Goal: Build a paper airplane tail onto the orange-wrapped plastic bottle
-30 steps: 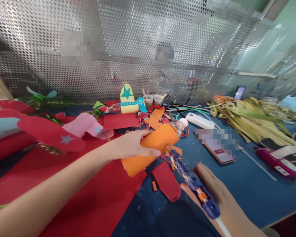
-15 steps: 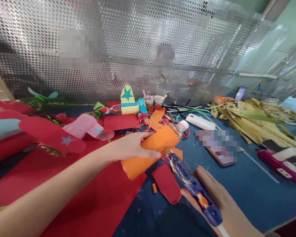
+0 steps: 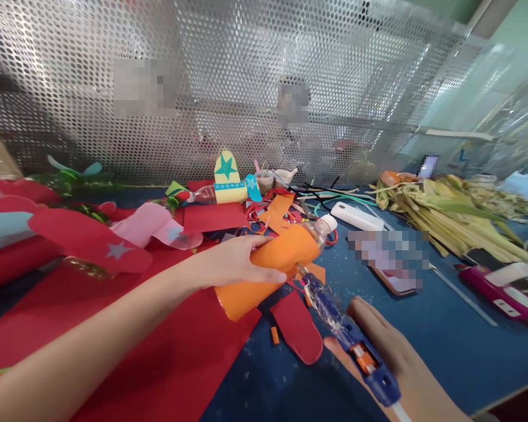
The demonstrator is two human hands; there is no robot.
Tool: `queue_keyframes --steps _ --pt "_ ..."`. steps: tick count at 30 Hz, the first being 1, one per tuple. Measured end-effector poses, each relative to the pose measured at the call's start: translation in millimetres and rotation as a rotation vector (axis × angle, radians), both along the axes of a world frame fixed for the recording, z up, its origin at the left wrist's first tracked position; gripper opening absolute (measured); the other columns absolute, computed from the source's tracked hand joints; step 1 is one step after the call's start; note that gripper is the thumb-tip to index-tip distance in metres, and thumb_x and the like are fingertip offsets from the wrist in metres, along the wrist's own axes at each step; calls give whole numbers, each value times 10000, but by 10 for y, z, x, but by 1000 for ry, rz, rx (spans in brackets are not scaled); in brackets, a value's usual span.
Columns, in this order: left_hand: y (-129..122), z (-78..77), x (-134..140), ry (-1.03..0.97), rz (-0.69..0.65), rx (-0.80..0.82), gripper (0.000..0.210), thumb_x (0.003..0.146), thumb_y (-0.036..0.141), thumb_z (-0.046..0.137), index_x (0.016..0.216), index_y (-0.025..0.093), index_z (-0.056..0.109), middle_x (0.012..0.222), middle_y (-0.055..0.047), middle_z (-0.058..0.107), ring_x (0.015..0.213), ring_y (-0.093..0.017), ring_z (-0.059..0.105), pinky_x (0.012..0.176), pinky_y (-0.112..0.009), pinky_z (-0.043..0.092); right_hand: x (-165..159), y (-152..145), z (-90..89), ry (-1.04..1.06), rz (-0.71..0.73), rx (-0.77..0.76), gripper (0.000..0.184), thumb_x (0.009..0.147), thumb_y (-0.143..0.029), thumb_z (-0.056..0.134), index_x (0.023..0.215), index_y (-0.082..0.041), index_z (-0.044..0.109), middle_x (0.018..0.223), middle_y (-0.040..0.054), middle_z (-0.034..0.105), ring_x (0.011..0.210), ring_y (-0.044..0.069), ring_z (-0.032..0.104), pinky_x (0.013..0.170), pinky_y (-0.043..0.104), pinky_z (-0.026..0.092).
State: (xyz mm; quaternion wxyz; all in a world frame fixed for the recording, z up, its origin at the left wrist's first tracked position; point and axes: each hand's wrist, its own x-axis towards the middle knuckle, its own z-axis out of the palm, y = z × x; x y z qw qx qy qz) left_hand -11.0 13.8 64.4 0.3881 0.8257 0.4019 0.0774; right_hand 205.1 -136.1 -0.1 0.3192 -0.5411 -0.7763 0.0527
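Note:
A small plastic bottle (image 3: pixel 321 230) with a white cap lies tilted in my left hand (image 3: pixel 233 262). Orange paper (image 3: pixel 242 296) is wrapped around its body, and my fingers close over that wrap. My right hand (image 3: pixel 385 346) grips a blue glue gun (image 3: pixel 334 313), whose metal nozzle meets the paper's edge near the bottle's middle. A white stick comes out of the gun's rear end. On the table below the nozzle lies a red rounded paper piece (image 3: pixel 298 328), with a little orange scrap (image 3: pixel 275 335) beside it.
Large red sheets (image 3: pixel 158 351) cover the left side, along with red paper shapes (image 3: pixel 92 237). Behind are a yellow-wrapped bottle (image 3: pixel 231 192) and paper scraps. To the right lie a phone (image 3: pixel 391 266), a white case (image 3: pixel 356 217), dried husks (image 3: pixel 440 214) and a magenta power strip (image 3: pixel 501 293).
Almost nothing differs. The view has shifted very slightly, while both hands keep their hold and the nozzle stays at the orange paper's edge.

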Motion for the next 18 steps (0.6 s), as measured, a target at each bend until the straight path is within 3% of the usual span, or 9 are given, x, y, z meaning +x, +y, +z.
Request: queue_keyframes --steps 6,10,14,18 --pt "-21 25 15 17 -14 20 745 690 588 627 1285 155 513 1251 -85 602 1067 -281 591 881 -314 452 -76 2 64 13 42 96 68 897 -234 485 947 -262 448 811 18 586 683 165 610 571 213 486" --pt "-18 15 14 57 9 63 823 686 622 611 1329 130 467 1320 -115 545 1135 -306 547 939 -353 423 -68 -6 17 31 25 48 38 890 -248 489 881 -258 453 781 12 580 639 160 601 547 215 481" --pt "-12 2 6 62 3 50 836 670 650 608 1324 147 475 1318 -107 549 1128 -305 553 935 -353 429 7 -27 -41 21 6 16 99 862 -221 496 953 -244 463 823 34 570 684 169 600 572 229 489" --pt "-21 7 -6 37 11 42 772 676 652 600 1282 180 520 1275 -83 588 1092 -298 578 881 -321 458 65 -28 15 21 -64 -18 47 838 -224 504 864 -256 481 776 22 576 632 171 597 527 233 478"
